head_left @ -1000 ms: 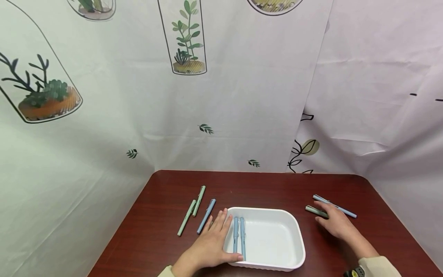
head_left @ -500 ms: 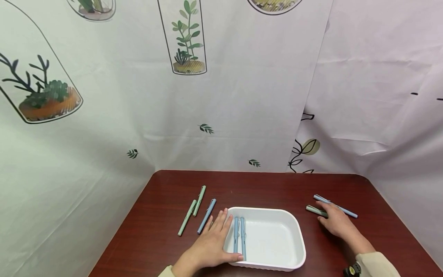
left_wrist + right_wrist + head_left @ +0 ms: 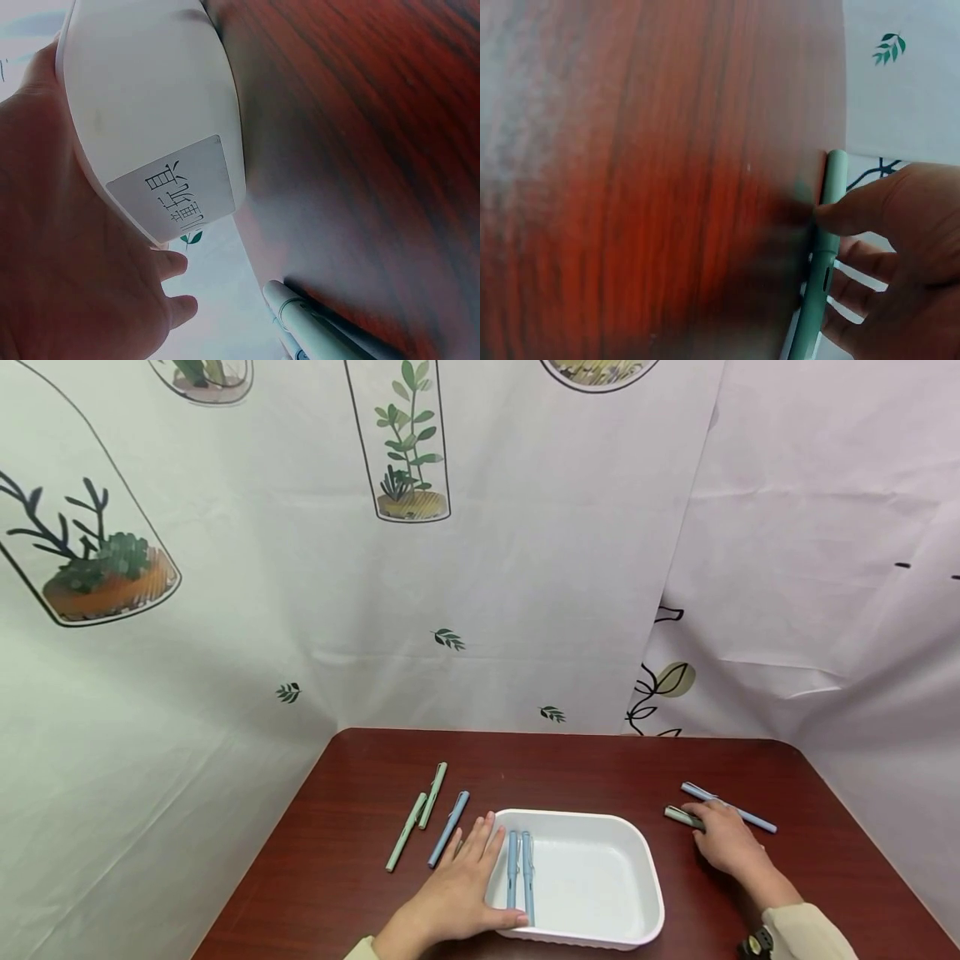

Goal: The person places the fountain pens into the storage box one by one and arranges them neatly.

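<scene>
My left hand [image 3: 465, 881] lies spread over the left side of a white tray [image 3: 654, 893], fingers straight along the rim and thumb on its front edge. Two light-blue pens [image 3: 512, 868] lie side by side in the tray, near that hand. At the right, my right hand [image 3: 727, 839] pinches a green pen [image 3: 678, 816] by its middle. The right wrist view shows the thumb against one side of this green pen [image 3: 826, 262], other fingers behind it. Just beyond is another light-blue pen [image 3: 753, 820], partly covered by the fingers.
Left of the tray, two pale-green pens [image 3: 406, 832] and a blue pen [image 3: 448, 829] lie on the dark red wooden table [image 3: 322, 860]. A white printed cloth [image 3: 495, 610] hangs behind the table. The tray's outer wall carries a label [image 3: 180, 187].
My right fingers have drawn in closer around the green pen, and the right wrist has shifted slightly left. My left hand and the tray stay in place.
</scene>
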`<action>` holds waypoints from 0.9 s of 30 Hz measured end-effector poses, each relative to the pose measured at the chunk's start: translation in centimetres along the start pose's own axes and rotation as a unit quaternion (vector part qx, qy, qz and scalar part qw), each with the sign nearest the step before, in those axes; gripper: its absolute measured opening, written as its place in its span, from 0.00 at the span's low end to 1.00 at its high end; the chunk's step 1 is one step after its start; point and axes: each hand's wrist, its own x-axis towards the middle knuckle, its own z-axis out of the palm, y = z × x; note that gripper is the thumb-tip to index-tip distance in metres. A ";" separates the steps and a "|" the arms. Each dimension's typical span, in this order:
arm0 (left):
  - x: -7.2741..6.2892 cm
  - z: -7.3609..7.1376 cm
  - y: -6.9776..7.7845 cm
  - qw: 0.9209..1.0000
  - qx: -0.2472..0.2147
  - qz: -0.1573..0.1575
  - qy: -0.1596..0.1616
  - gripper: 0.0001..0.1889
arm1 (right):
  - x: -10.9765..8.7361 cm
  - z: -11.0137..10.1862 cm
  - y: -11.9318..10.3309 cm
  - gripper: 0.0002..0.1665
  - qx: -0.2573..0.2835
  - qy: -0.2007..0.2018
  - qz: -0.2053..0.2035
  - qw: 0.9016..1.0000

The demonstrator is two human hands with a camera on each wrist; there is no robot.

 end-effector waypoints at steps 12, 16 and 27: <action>-0.1 -0.2 0.1 1.000 -0.001 0.007 0.008 0.61 | -0.2 -0.4 -0.8 0.15 0.003 0.014 -0.021 1.000; -0.1 0.0 0.0 1.000 0.000 0.004 0.005 0.60 | -0.1 -1.3 -1.7 0.16 0.024 0.011 -0.016 1.000; -0.2 -0.2 0.1 1.000 -0.002 0.006 0.009 0.60 | 0.1 -3.3 -3.1 0.25 0.115 -0.033 0.031 0.992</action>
